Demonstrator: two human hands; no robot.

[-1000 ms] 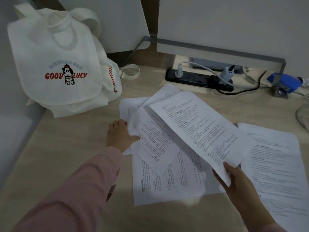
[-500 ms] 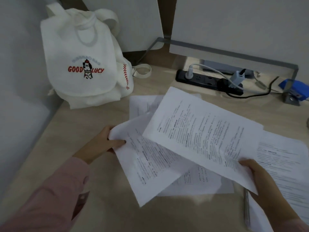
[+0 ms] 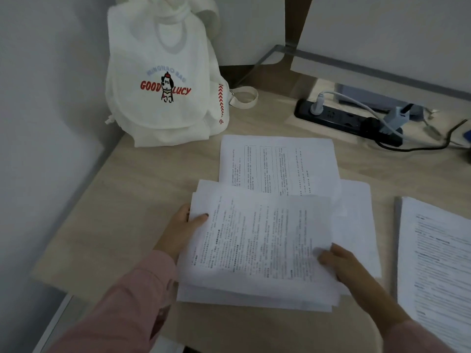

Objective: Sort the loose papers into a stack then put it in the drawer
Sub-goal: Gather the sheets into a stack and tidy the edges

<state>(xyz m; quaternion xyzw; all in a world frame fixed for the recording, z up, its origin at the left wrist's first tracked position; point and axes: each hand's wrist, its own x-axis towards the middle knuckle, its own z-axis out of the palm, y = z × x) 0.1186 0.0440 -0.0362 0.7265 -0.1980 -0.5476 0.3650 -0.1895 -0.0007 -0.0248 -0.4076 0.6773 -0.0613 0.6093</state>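
- The left hand (image 3: pixel 182 226) pinches the paper stack (image 3: pixel 257 248) at its left edge, thumb on top and fingers hidden beneath.
- The right hand (image 3: pixel 342 264) grips the stack's right edge the same way.
- The stack sits mid-frame between both hands, over the desk (image 3: pixel 153 200).
- A loose sheet (image 3: pixel 277 164) lies just above it in the frame.
- A white bag (image 3: pixel 163 80) stands at upper left.

Bag (image 3: pixel 163 80) behind-left of papers (image 3: pixel 257 248); power strip (image 3: pixel 344 119) behind-right.
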